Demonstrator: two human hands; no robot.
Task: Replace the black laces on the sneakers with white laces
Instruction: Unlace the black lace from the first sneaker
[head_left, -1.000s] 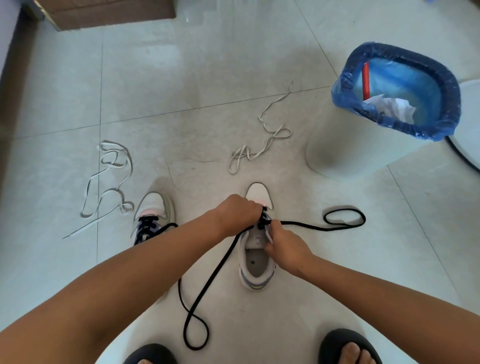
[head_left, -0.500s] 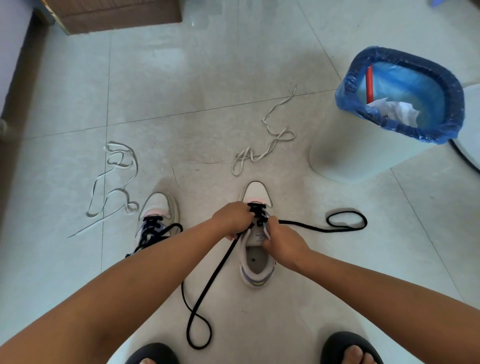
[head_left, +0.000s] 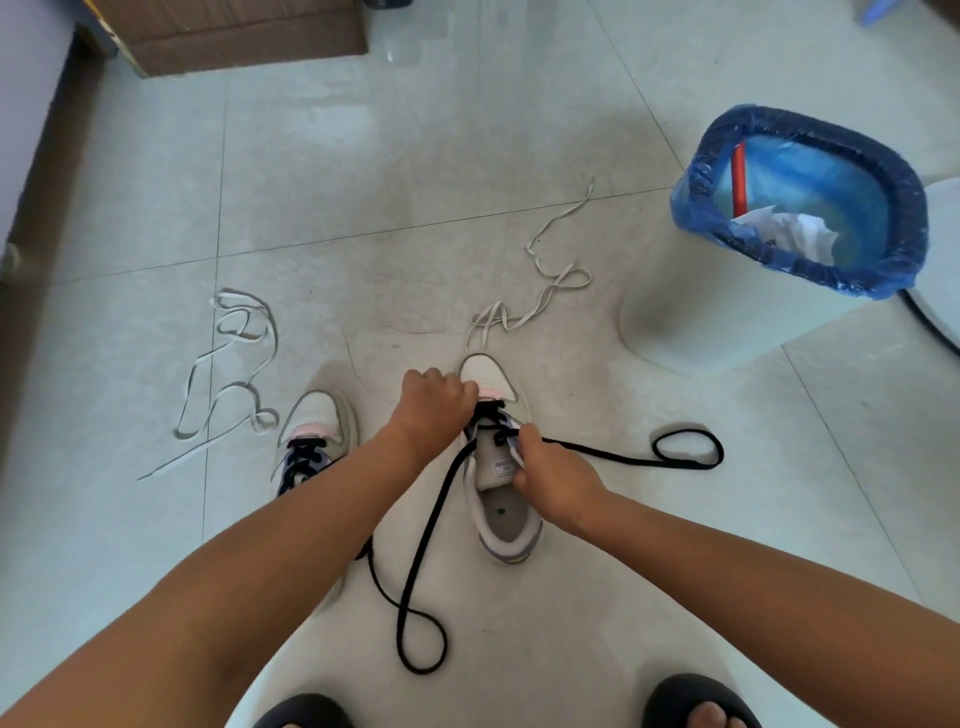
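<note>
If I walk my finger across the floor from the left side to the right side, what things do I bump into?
Tangled white lace → sneaker still laced in black → sneaker being unlaced → black lace loop → bin with blue bag.

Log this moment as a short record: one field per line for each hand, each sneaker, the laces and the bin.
left hand: curled at the lower eyelets, on the black lace
right hand: grips the sneaker's right side by the tongue
right sneaker: black lace mostly pulled out, last rows threaded
left sneaker: laced in black
white laces: two, loose on the floor
bin: blue liner, paper inside
</note>
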